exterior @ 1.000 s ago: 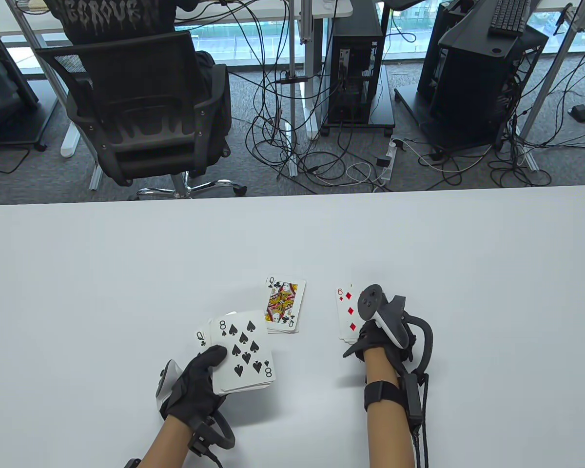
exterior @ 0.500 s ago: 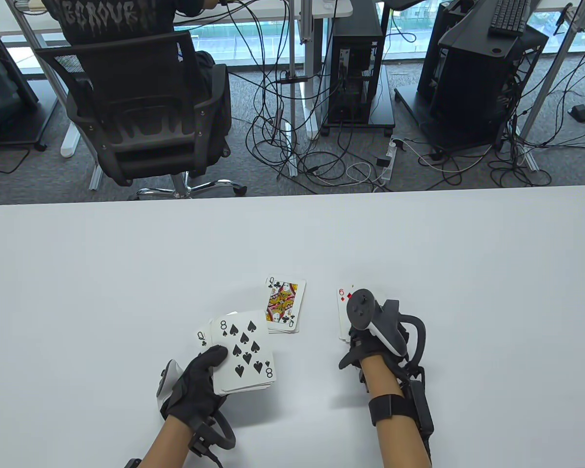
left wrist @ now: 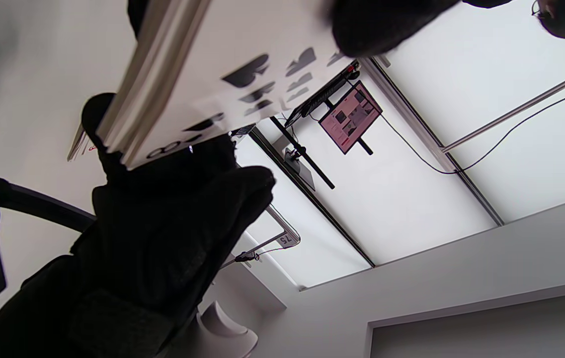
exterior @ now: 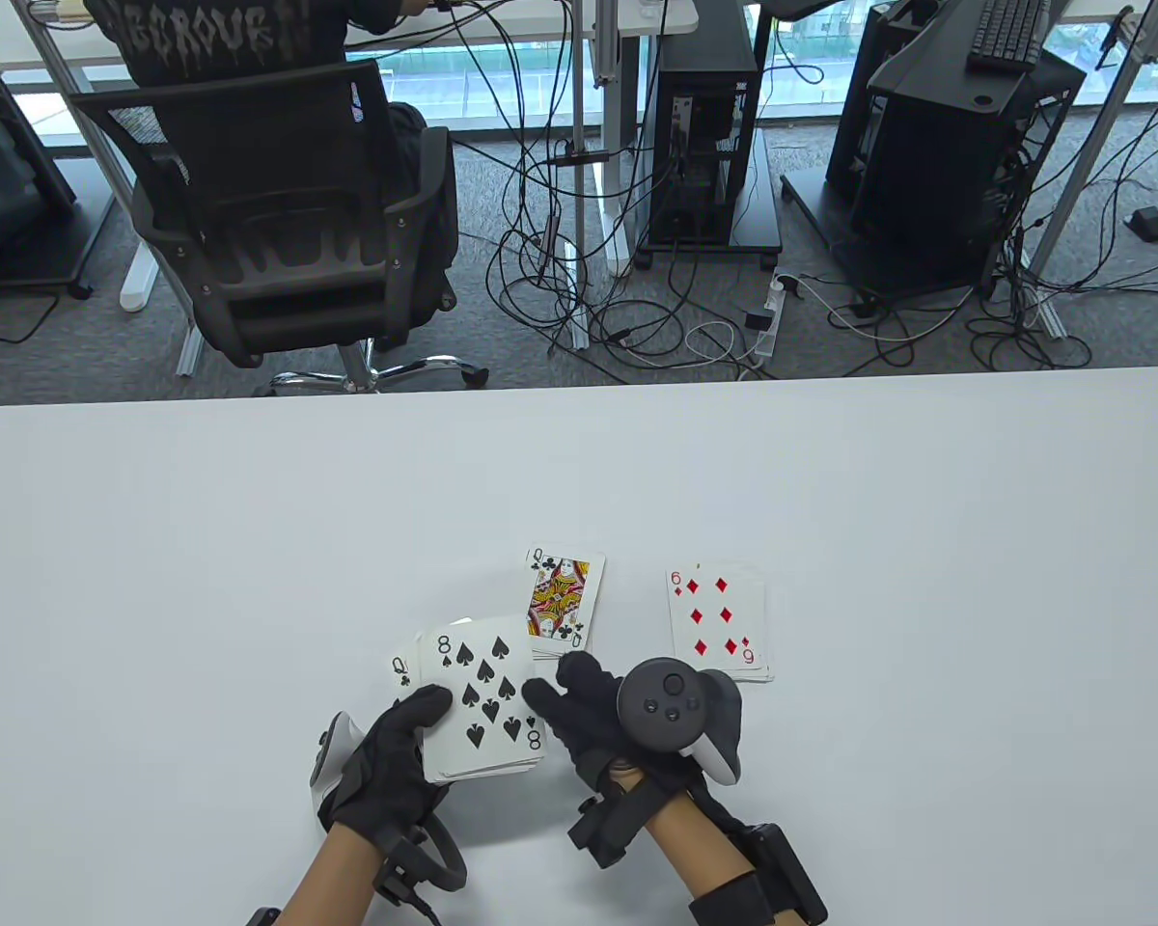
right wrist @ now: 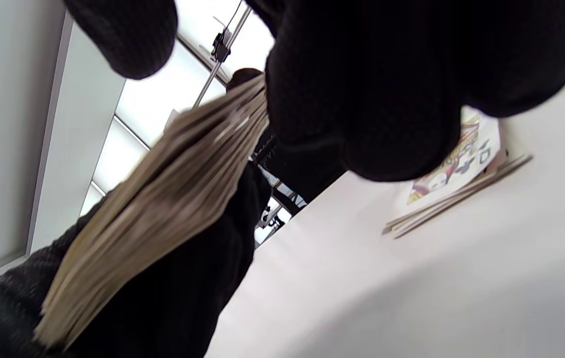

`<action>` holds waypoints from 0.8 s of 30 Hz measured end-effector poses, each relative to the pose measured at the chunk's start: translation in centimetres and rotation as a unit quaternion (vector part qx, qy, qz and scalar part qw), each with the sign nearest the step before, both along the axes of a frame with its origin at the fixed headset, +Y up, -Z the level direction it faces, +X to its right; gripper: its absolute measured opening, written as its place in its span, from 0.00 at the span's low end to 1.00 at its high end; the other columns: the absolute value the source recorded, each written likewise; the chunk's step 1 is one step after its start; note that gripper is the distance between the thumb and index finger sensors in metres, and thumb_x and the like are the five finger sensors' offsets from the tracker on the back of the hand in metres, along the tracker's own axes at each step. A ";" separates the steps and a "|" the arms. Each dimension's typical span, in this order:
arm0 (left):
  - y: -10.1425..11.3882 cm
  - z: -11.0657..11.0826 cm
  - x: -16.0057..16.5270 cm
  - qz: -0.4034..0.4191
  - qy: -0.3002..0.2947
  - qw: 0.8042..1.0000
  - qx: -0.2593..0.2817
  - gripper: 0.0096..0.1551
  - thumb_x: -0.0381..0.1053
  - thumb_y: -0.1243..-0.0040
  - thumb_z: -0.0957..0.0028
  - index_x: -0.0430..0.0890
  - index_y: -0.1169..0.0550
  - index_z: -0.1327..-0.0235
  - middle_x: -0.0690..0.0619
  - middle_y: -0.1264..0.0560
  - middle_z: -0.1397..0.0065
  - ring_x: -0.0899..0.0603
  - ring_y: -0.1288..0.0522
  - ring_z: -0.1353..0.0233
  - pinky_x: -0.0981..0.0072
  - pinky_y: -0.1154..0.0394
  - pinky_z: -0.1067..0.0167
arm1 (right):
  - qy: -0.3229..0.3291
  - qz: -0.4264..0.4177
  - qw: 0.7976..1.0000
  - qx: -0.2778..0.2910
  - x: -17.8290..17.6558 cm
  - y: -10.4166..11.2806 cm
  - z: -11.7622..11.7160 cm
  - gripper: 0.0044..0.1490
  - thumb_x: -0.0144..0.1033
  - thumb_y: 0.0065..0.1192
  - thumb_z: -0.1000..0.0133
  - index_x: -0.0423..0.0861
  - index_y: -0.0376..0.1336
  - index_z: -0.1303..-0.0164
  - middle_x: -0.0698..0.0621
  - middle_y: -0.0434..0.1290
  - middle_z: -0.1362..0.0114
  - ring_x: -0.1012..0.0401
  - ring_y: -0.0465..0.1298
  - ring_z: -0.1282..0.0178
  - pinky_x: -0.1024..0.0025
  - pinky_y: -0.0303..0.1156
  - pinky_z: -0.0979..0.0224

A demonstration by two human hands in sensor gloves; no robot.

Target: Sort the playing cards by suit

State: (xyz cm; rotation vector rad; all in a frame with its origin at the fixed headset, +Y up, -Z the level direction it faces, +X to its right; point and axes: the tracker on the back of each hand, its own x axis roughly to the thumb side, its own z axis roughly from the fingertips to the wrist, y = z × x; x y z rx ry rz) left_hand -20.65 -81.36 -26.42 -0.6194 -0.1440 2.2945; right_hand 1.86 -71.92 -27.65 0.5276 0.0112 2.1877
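Presently the left hand [exterior: 386,762] grips the deck [exterior: 482,709] face up above the table [exterior: 154,579], thumb lying across the near-left corner of the top card, the eight of spades [exterior: 478,699]; the remaining fingers pass beneath the deck and are hidden from the table view. A queen of clubs [exterior: 402,667] protrudes from the deck's far-left corner, just beyond the left thumb. In the left wrist view the deck [left wrist: 202,74] appears edge-on with the spade pips showing and the thumb pressed on its face. The right hand [exterior: 589,719] sits immediately right of the deck, fingers extended and relaxed, holding nothing; its fingertips [exterior: 540,696] lie at the deck's right edge, though contact cannot be confirmed. The right wrist view shows the deck's stacked edges [right wrist: 163,199] close in front of those fingers. Two sorted piles lie on the table beyond the hands. The club pile [exterior: 562,603], topped by a queen of clubs, lies just beyond the right hand's fingers and beside the deck's far-right corner. The diamond pile [exterior: 716,622], topped by the six of diamonds, lies just beyond the right hand's tracker [exterior: 671,716], to its right, apart from the club pile.
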 end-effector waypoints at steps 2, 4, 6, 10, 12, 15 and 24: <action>0.0 0.0 0.0 -0.001 -0.001 1.000 -0.001 0.34 0.59 0.50 0.32 0.57 0.50 0.21 0.55 0.43 0.17 0.45 0.34 0.21 0.56 0.31 0.28 | 0.016 0.010 1.000 0.009 -0.6 -0.1 0.5 0.53 0.52 0.55 0.40 0.13 0.53 0.39 0.38 0.76 0.57 0.42 0.79 0.59 0.39 0.74 0.51; -0.1 0.0 0.0 -0.001 -0.002 1.000 -0.001 0.34 0.59 0.50 0.32 0.57 0.50 0.21 0.55 0.43 0.18 0.45 0.34 0.21 0.56 0.31 0.28 | 0.011 0.019 0.999 0.031 -1.0 0.0 0.9 0.54 0.53 0.58 0.42 0.14 0.53 0.40 0.40 0.75 0.58 0.43 0.79 0.60 0.41 0.74 0.51; -0.1 0.0 0.1 0.002 -0.003 1.000 -0.002 0.34 0.59 0.50 0.32 0.57 0.50 0.21 0.55 0.43 0.17 0.45 0.34 0.21 0.56 0.31 0.28 | 0.004 0.035 0.998 0.044 -1.1 -0.1 1.0 0.53 0.52 0.60 0.43 0.15 0.53 0.41 0.42 0.75 0.59 0.45 0.80 0.61 0.42 0.75 0.51; 0.1 0.0 0.1 -0.001 -0.006 1.000 0.004 0.34 0.59 0.50 0.32 0.57 0.50 0.21 0.55 0.43 0.18 0.45 0.34 0.21 0.56 0.31 0.28 | -0.005 0.025 0.999 0.047 -1.1 -0.6 1.0 0.48 0.48 0.63 0.45 0.16 0.56 0.44 0.45 0.76 0.62 0.48 0.81 0.64 0.45 0.77 0.54; 0.1 0.0 0.2 0.003 -0.007 1.000 0.005 0.34 0.59 0.50 0.32 0.57 0.50 0.21 0.55 0.43 0.18 0.45 0.34 0.21 0.56 0.31 0.28 | -0.017 0.005 0.999 0.048 -1.0 -0.9 1.0 0.45 0.46 0.64 0.46 0.17 0.58 0.47 0.47 0.77 0.65 0.50 0.81 0.67 0.47 0.78 0.56; 0.0 0.0 0.2 0.000 -0.009 1.000 0.006 0.34 0.59 0.50 0.32 0.57 0.50 0.21 0.55 0.43 0.18 0.45 0.34 0.21 0.56 0.31 0.28 | -0.017 0.001 0.999 0.038 -1.0 -1.2 0.9 0.43 0.45 0.64 0.46 0.17 0.60 0.48 0.48 0.77 0.66 0.51 0.82 0.68 0.48 0.79 0.56; 0.0 0.1 0.4 0.009 -0.021 1.000 0.010 0.34 0.60 0.50 0.32 0.57 0.50 0.20 0.55 0.43 0.18 0.45 0.34 0.21 0.56 0.31 0.28 | -0.026 -0.111 0.993 -0.019 -0.4 -2.2 0.7 0.27 0.34 0.61 0.43 0.22 0.65 0.56 0.50 0.78 0.73 0.55 0.82 0.73 0.53 0.80 0.59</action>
